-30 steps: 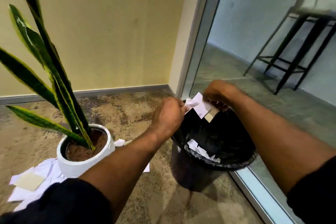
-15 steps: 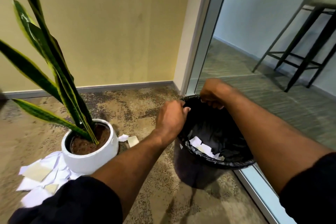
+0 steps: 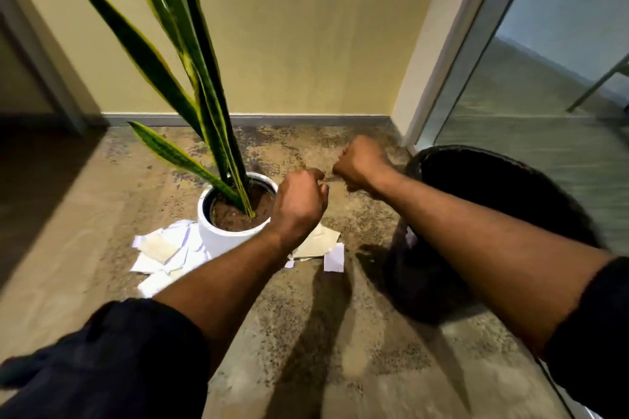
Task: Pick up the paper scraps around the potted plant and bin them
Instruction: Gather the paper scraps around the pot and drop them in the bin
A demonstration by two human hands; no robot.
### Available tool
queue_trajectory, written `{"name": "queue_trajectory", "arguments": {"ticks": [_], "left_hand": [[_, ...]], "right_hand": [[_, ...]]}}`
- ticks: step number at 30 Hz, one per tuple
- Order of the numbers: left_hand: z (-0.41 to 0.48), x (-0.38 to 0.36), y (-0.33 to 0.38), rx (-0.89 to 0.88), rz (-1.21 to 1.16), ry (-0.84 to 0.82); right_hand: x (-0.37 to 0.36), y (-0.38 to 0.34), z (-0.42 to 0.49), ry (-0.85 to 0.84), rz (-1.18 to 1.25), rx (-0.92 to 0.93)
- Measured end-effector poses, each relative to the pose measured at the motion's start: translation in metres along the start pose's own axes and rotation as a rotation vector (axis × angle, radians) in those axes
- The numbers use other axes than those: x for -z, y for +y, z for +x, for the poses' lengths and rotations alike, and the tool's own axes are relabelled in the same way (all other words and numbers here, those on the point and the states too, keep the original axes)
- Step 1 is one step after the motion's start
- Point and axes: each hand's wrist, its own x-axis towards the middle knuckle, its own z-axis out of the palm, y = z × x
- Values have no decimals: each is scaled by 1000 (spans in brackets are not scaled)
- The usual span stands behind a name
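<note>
Both hands hang curled above the floor with fingers drawn in, the left hand [image 3: 299, 201] just right of the white pot [image 3: 218, 235], the right hand [image 3: 360, 163] near the black bin [image 3: 503, 180]; whether either pinches anything is unclear through the blur. Paper scraps [image 3: 163, 252] lie against the pot's left side, more scraps [image 3: 326, 248] on its right. Snake plant [image 3: 190, 78] leaves rise upright.

Premises read as an office or commercial interior. I stand on mottled brown commercial carpet [image 3: 306, 333], bounded by a plain cream wall [image 3: 306, 27] with grey skirting [image 3: 306, 120]. A metal-framed glass partition [image 3: 551, 85] stands at right. A snake plant in a white pot [image 3: 218, 235] and a lined black bin [image 3: 503, 201] furnish the corner.
</note>
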Motion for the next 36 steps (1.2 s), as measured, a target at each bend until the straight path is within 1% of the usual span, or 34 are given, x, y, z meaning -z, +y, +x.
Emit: {"name": "queue_trajectory", "arguments": {"ticks": [4, 8, 11, 13, 16, 19, 21, 25, 30, 33, 36], "left_hand": [[-20, -17, -31, 34, 80, -78], [-40, -46, -59, 73, 111, -246], [-53, -73, -83, 126, 81, -369], [-59, -89, -95, 146, 56, -454], [-59, -110, -111, 140, 218, -597], [-57, -121, -128, 148, 286, -681], [-56, -126, -139, 138, 330, -705], [-61, -133, -150, -10, 495, -658], [-56, -137, -151, -95, 581, -570], [-51, -136, -148, -62, 560, -577], [-49, -134, -146, -38, 522, -594]], "right_hand": [[-59, 20, -3, -53, -107, -74], [-107, 48, -9, -190, -147, -159], [-133, 67, -6, -209, -109, -274], [-144, 77, -2, -229, -142, -339], [-157, 92, 10, -249, -150, -395], [-167, 103, 16, -245, -158, -436], [-176, 109, 19, -249, -169, -481], [-192, 117, 21, -269, -177, -573], [-200, 124, 30, -187, -145, -621], [-202, 128, 31, -169, -116, -657], [-202, 132, 33, -190, -62, -665]]}}
